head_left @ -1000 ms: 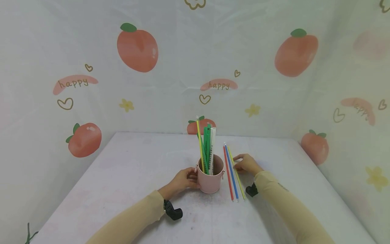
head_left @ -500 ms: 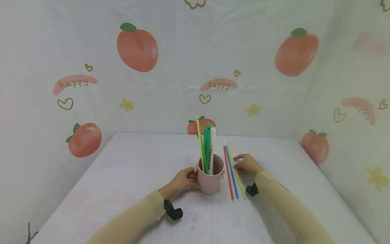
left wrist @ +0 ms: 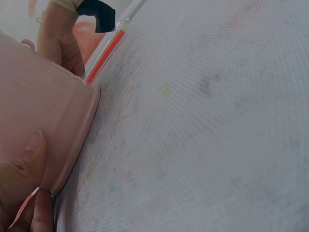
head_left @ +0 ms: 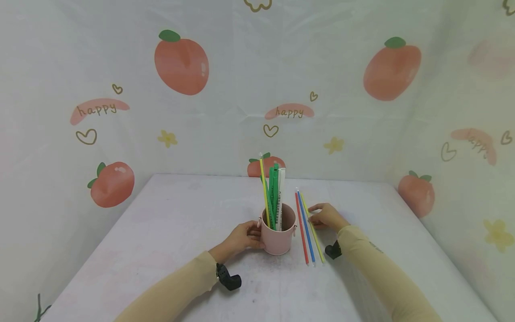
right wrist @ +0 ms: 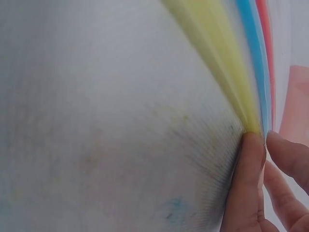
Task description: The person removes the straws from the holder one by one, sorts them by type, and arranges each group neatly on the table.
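Observation:
A small pink bucket [head_left: 276,241] stands upright near the table's middle. It holds a thin yellow stick [head_left: 263,188], several slim green pieces [head_left: 273,192] and a white printed piece [head_left: 280,197]. My left hand [head_left: 241,237] grips the bucket's left side; in the left wrist view its thumb [left wrist: 31,157] presses on the wall. Right of the bucket lie a red stick [head_left: 301,228], a blue stick [head_left: 306,228] and another yellow stick [head_left: 315,239], all with clear ends. My right hand [head_left: 327,217] touches that yellow stick, fingertips along its right side.
The white table [head_left: 193,205] reaches back to a hanging cloth [head_left: 241,67] printed with peaches. Small side handles [head_left: 295,230] stick out from the bucket. Black wrist cameras [head_left: 229,278] sit on both forearms. A dark green stalk-like thing [head_left: 38,308] shows at the lower left.

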Tool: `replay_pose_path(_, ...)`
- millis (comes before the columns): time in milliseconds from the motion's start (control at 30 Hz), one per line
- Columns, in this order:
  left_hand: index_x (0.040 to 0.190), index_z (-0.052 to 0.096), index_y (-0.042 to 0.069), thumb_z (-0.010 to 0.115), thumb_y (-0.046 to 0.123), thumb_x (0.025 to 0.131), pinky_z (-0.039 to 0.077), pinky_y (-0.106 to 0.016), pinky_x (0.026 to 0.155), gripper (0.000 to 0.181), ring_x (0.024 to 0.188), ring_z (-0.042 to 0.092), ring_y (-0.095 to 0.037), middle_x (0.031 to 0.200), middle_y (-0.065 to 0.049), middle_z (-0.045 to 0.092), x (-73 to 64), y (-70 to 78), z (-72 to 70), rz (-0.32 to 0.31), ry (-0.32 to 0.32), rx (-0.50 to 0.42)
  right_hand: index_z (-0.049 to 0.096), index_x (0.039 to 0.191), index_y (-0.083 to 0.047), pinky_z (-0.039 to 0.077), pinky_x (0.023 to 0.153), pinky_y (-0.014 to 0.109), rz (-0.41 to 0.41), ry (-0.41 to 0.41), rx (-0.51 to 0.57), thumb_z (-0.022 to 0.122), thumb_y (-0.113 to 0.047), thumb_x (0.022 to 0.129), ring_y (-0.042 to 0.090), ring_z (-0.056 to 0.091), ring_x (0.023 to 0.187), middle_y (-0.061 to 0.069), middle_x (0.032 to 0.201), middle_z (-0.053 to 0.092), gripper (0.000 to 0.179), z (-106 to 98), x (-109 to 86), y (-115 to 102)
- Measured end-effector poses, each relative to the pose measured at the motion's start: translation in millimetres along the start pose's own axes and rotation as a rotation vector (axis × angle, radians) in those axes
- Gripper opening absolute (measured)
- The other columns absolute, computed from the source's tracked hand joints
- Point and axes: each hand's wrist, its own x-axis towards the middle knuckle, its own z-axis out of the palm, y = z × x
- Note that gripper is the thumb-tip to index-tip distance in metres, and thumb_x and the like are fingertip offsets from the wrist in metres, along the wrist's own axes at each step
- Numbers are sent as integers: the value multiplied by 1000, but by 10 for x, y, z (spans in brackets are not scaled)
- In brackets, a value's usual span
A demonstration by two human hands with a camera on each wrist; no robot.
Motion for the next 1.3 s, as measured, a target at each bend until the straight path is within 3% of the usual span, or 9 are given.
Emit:
replay_pose_path(533, 126, 55, -2, 80, 0, 74, 55, -36, 93, 57, 110, 63, -29, 122, -17, 63, 7, -10, 1, 3, 5, 12, 56, 132, -3, 57, 64, 21, 31, 21, -35, 69, -8, 87, 14, 61, 70, 9, 89, 65, 47, -6, 19, -7)
replay_pose_path(933, 126, 55, -1, 81, 1, 74, 54, -37, 94, 58, 112, 62, -29, 123, -16, 63, -15, 14, 5, -9, 8, 21, 54, 133, -1, 56, 62, 21, 19, 1, -52, 69, -7, 88, 13, 60, 67, 12, 98, 65, 47, -21, 28, 14)
replay_pose_path(1300, 125, 56, 0, 81, 1, 74, 55, -37, 94, 57, 111, 62, -29, 122, -16, 64, -3, 1, 4, -3, 9, 28, 53, 133, 1, 56, 62, 21, -6, -10, -59, 68, -7, 89, 12, 60, 67, 12, 97, 64, 47, -31, -13, 1)
